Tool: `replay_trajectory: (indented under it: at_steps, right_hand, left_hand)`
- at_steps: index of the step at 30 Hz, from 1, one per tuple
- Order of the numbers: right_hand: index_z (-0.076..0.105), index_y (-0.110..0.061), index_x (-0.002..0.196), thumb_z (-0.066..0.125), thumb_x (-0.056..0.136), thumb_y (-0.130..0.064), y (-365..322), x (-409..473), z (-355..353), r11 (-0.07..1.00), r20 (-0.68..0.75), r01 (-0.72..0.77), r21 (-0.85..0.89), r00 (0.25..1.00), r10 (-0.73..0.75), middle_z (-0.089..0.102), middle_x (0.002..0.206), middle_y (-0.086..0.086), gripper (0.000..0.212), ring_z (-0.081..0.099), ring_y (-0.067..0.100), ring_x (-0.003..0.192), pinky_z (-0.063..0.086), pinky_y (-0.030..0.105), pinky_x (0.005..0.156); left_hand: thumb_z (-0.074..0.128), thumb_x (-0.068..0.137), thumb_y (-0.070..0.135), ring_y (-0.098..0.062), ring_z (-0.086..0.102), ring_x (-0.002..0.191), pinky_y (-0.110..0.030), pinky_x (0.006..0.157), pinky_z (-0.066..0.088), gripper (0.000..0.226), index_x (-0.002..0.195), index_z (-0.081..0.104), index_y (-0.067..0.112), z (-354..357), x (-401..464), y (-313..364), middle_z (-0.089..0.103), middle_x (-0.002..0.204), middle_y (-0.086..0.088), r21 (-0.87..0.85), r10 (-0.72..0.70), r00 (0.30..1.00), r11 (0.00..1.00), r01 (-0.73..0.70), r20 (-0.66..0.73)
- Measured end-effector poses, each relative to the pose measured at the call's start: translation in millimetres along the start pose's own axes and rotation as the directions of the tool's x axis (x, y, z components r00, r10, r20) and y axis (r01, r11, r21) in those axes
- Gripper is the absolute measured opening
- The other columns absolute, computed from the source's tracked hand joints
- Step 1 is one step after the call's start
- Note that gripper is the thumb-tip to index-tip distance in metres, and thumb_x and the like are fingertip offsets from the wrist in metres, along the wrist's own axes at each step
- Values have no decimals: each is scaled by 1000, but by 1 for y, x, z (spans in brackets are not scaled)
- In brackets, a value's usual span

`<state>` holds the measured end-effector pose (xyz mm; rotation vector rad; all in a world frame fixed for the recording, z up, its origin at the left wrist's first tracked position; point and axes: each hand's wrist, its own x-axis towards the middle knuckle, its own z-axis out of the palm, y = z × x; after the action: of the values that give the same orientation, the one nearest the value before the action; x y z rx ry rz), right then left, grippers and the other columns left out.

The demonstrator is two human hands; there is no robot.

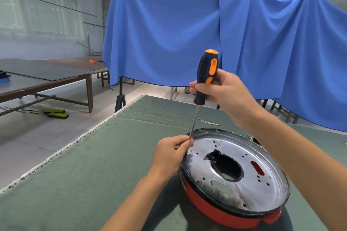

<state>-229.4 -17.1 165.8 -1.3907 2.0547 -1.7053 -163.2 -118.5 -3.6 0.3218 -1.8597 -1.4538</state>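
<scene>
Grips screwdriver (pixel 200 97) handle in right hand (pixel 223 92), pinches shaft tip with left hand (pixel 170 154) at left rim of metal plate (pixel 272 189); long axis near upright, leaning upper right.

Blue backdrop hanging behind a green-covered worktop

A large blue fabric sheet (pixel 169 33) is hanging over a black tripod stand (pixel 120 99). A dull green cloth (pixel 84 165) is covering the near table. Long dark wooden tables (pixel 56 78) are standing at the left, a small orange object (pixel 92 61) is lying on the far one, and two flat black-and-green devices (pixel 56 113) are lying on the floor.
</scene>
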Motion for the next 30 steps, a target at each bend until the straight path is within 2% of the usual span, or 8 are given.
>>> replay_trajectory:
  at_steps: [5,9,12,14,19,22,26,30]
  right_hand:
    - [49,-15,90,81,72,-31,3,1,4,971,-201,38,-234,976,-86,57,73,-7,40,61,11,72,55,35,72]
    - [48,-15,99,73,81,-31,4,-1,5,988,-62,49,-150,996,-59,54,85,-5,35,55,-5,67,51,16,63]
    - [53,-9,106,65,86,-8,2,-1,1,997,45,14,-74,999,-11,64,111,10,23,65,16,95,54,37,90]
    - [57,-6,99,67,85,-4,2,0,-1,992,15,62,-107,998,-61,68,103,19,18,68,26,93,53,43,90]
    - [45,-16,87,82,72,-30,10,1,2,968,-175,67,-243,978,-112,51,67,-8,43,57,-5,51,52,20,60]
    - [49,-12,98,76,78,-29,11,0,1,982,-123,53,-184,989,-77,60,81,-1,38,63,2,69,54,17,68]
    - [55,0,103,69,84,-7,6,1,-3,999,-31,37,-37,999,-38,71,93,13,25,70,26,87,56,45,86]
    - [42,-17,84,76,79,-25,6,5,2,951,-112,69,-301,988,-107,51,71,-6,35,62,-1,59,46,15,56]
  left_hand:
    - [66,88,20,-27,68,81,-51,73,57,17,77,76,29,-1,-1,0,73,77,2,28,11,1000,1000,-11,1]
    - [66,89,19,-16,69,82,-49,77,56,30,70,73,41,-1,-2,5,73,77,8,36,-10,1000,999,10,-11]
    - [64,90,20,-15,69,82,-48,77,56,26,72,73,37,-2,-2,4,73,77,9,52,3,1000,999,-2,-12]
    - [64,90,21,-18,68,82,-49,75,56,19,75,75,28,-2,-2,2,73,76,7,48,2,1000,999,-2,-3]
    - [65,90,17,-36,66,82,-49,66,59,18,77,75,25,0,-3,4,71,77,-2,-21,-23,1000,1000,23,13]
    - [65,89,18,-23,68,81,-45,70,59,24,73,74,33,-1,-3,5,72,76,6,26,-6,1000,1000,6,5]
    - [65,88,19,-13,69,79,-47,78,55,20,75,74,31,-2,-2,4,73,75,10,77,21,1000,997,-20,-9]
    - [67,87,17,-13,69,78,-49,77,55,24,72,73,34,-1,-3,6,73,74,9,57,27,999,998,-26,-17]
